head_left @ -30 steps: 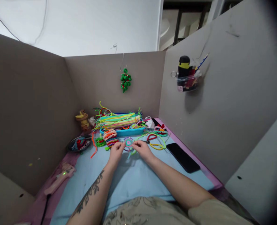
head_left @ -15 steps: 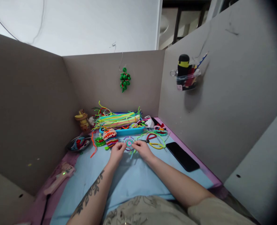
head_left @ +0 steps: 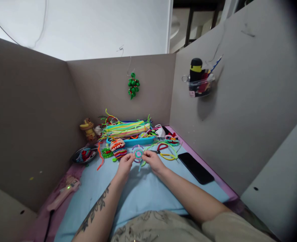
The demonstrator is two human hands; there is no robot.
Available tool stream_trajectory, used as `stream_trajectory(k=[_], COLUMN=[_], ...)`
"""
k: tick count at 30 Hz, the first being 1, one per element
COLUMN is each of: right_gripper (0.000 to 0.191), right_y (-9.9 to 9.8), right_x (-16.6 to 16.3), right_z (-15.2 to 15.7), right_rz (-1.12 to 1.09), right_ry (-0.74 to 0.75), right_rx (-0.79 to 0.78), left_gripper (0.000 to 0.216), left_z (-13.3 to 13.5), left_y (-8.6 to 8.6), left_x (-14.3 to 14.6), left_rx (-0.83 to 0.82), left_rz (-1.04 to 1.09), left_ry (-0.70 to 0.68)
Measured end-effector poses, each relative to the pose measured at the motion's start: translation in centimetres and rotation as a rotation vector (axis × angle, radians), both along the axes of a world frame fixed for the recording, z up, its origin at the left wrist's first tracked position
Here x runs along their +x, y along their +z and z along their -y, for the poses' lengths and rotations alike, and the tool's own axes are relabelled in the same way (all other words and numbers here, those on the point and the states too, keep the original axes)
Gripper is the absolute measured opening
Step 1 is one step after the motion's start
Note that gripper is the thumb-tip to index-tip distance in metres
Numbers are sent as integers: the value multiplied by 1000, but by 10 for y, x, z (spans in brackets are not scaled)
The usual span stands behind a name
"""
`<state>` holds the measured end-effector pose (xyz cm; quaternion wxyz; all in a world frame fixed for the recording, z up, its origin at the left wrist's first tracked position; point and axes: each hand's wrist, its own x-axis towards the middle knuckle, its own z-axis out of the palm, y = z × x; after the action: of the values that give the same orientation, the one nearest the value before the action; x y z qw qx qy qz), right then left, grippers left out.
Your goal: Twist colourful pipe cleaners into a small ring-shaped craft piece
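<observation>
- Round piece [head_left: 138, 154], with a pink and turquoise centre inside a purple outer ring, is sitting between the two hands, in front of the blue tray [head_left: 141, 141] and seemingly above the blue cloth [head_left: 143, 198].
- Left hand [head_left: 125, 163] is pinching the piece's left edge, thumb and forefinger drawn together with almost no gap.
- Right hand [head_left: 153, 162] is pinching the opposite edge in the same narrow way; the exact contact of the fingertips is being lost at this small scale.
- Distortion: both pinches are bearing on the rim, so uneven pulling or squeezing could be bending the ring out of round.
- Loosening: a pale blue strand [head_left: 139, 167] is hanging below the piece; if its end is not being secured, handling could be working it free.
- Snagging: the tool with red and yellow handles [head_left: 158, 152] is lying just beside the right hand among light green strands [head_left: 176, 151], and a sideways sweep could be catching either.
- Crowding: the striped figure [head_left: 119, 150] is resting close to the left hand, where a careless knuckle could be nudging it.
- Dropping: should one pinch be slackening, the piece could be tilting towards the other hand.
</observation>
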<state>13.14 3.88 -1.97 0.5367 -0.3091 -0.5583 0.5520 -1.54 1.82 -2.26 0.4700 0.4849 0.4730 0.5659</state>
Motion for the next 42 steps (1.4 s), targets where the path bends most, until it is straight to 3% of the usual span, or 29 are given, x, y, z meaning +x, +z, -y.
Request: stream_trajectory(k=[8,18,24,34,37,42], right_gripper=[28,15,23,27,25,26], right_y=[2,-10,-10,-1,-2,-9], right_x=[2,3,1,0,2,2], right_z=[1,-10,-8,3,0,-9], right_rz=[-19,122,11,-189,-94,92], right_ry=[34,-233,-93,82,6,-260], right_rx=[104,21,-20,56,93,74], left_gripper=[35,35,34,29,29,29], left_z=[5,0,0,9,6,2], left_y=[7,5,4,10,8,4], left_x=[1,-2,-3,5,2,1], left_rx=[-17,73,-29,2,-4,185], left_rz=[102,-155,-40,253,178,-100], left_ry=[-98,67,-4,-216,-142,179])
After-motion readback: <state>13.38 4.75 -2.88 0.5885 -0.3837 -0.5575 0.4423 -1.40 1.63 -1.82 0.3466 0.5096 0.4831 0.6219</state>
